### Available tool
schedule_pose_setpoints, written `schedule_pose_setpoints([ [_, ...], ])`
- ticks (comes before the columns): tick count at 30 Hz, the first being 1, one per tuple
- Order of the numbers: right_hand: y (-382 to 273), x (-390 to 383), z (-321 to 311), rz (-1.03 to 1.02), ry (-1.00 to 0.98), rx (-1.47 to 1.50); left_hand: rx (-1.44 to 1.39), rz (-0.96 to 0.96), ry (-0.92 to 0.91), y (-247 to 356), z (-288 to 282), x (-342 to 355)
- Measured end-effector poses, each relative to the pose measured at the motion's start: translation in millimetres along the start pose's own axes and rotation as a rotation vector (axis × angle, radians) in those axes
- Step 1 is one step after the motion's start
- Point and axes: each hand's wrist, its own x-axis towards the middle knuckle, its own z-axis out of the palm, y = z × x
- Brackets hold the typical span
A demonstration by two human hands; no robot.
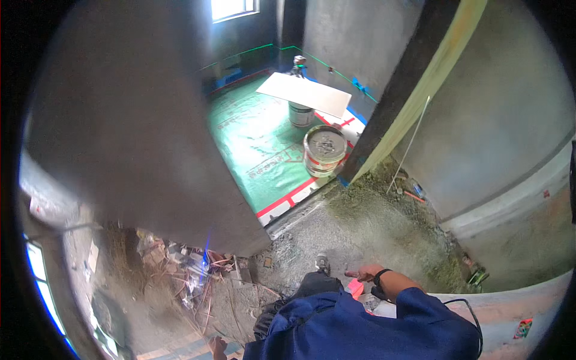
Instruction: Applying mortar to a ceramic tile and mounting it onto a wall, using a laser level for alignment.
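Observation:
My right hand (369,273), with a dark band at the wrist, is out in front of my body at the lower middle. Its fingers are closed around a short dark reddish piece, too small to name. Just below it is a bright pink-red object (356,289), partly hidden by my arm and shirt. Low at the left, near the picture's bottom edge, hangs my left hand (217,347). It is small and partly cut off, so its grip is unclear. One of my shoes (322,262) stands on the rough grey floor.
Ahead, a doorway opens onto a green floor sheet (252,144). A bucket of grey mix (324,150) stands there, beside another bucket (300,114) under a pale board (305,94). Debris (198,270) lies left; a thin rod (410,144) leans against the right wall.

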Motion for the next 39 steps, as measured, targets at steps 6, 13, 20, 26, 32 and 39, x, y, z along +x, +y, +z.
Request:
schedule_pose_setpoints([
  [6, 113.5, 9.4, -40.9, 0.07, -0.037, 0.717, -0.32, -0.443, -0.353, 146.2, 121.6, 15.3],
  [13, 241.4, -52.8, -64.4, -0.503, 0.013, 1.253, -0.319, -0.353, -0.506, 290.2, 218.9, 175.0],
  [20, 209.3, -85.2, -139.1, -0.348, 0.474, 1.144, 0.08, -0.064, -0.743, 535.7, 300.1, 249.6],
  [26, 204.5, -132.7, -129.1, -0.597, 0.695, 1.104, -0.197, 0.153, -0.871, 704.9, 336.8, 267.3],
  [32, 160.7, -208.3, -155.4, -0.739, 0.484, 1.138, -0.861, -0.003, -0.951, 807.5, 365.4, 250.1],
  [39, 132.2, -158.6, -169.2, -0.625, 0.441, 1.189, -0.895, -0.251, -0.942, 762.7, 414.9, 261.3],
])
